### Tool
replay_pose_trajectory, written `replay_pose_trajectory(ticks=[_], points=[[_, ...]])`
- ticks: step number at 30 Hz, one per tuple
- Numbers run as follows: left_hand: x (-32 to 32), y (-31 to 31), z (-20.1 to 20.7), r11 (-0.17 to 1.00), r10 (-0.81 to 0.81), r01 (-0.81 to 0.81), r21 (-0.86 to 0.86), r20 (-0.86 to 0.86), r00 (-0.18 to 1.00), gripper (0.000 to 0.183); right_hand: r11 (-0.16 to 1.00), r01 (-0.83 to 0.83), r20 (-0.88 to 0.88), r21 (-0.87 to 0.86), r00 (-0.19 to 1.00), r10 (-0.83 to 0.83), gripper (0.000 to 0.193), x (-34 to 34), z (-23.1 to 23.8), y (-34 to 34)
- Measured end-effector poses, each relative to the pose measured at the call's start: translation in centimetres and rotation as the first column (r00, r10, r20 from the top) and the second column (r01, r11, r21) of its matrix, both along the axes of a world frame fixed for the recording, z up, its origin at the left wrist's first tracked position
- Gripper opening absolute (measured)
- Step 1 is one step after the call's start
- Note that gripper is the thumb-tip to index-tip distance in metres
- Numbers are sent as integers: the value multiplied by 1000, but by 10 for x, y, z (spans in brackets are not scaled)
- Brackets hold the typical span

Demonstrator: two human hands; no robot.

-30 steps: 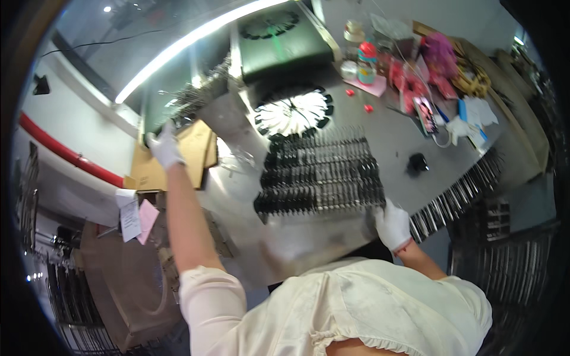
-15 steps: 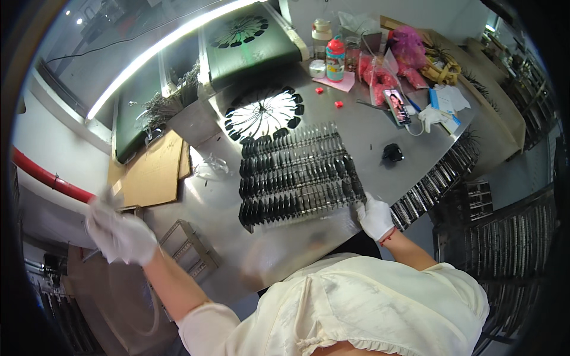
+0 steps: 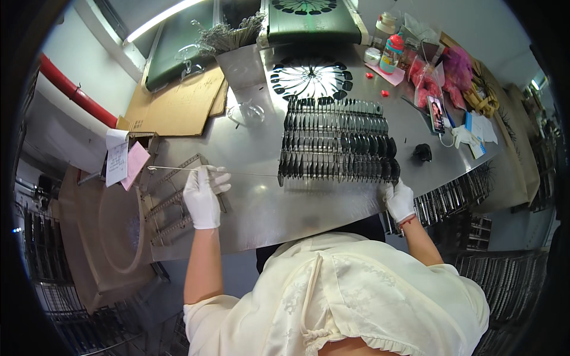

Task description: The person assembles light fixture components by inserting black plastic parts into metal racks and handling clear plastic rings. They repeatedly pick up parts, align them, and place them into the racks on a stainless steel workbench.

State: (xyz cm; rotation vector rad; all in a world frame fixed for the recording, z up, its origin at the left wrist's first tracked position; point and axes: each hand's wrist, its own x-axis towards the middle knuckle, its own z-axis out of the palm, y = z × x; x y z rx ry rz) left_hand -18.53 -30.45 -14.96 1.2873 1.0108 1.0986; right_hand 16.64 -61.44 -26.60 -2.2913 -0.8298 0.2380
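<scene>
My left hand (image 3: 205, 194), in a white glove, pinches a thin metal rod (image 3: 172, 168) with a small loop at its left end. The rod runs level to the right, toward the near left corner of a metal rack (image 3: 338, 177). Rows of dark, flat oval pieces (image 3: 368, 144) stand upright in that rack on the steel table. My right hand (image 3: 399, 200), also gloved, is closed at the rack's near right corner; its fingertips are partly hidden there. Behind the rack, dark pieces on thin stems form a ring (image 3: 310, 78) over a bright patch.
Empty metal frames (image 3: 178, 196) lie at the table's left, near paper slips (image 3: 119, 157) and cardboard (image 3: 172, 107). A metal bin of wires (image 3: 237, 65) stands behind. Bottles (image 3: 392, 54), pink bags (image 3: 427, 83), a phone (image 3: 436, 114) and a small black object (image 3: 422, 153) are at right.
My left hand has swung from the far left to beside the rack, now with the rod level in its fingers. My right hand stays at the rack's near right corner. The view has shifted left.
</scene>
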Motion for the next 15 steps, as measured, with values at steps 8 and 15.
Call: replay_pose_trajectory(ticks=[8,15], points=[[1,57,5,971,-118,129,-203,64,991,27,999,-24,-69,21,997,25,27,20,1,-6],[9,113,-65,892,-184,221,-395,130,974,29,999,-38,-59,-36,998,35,26,36,27,-1]])
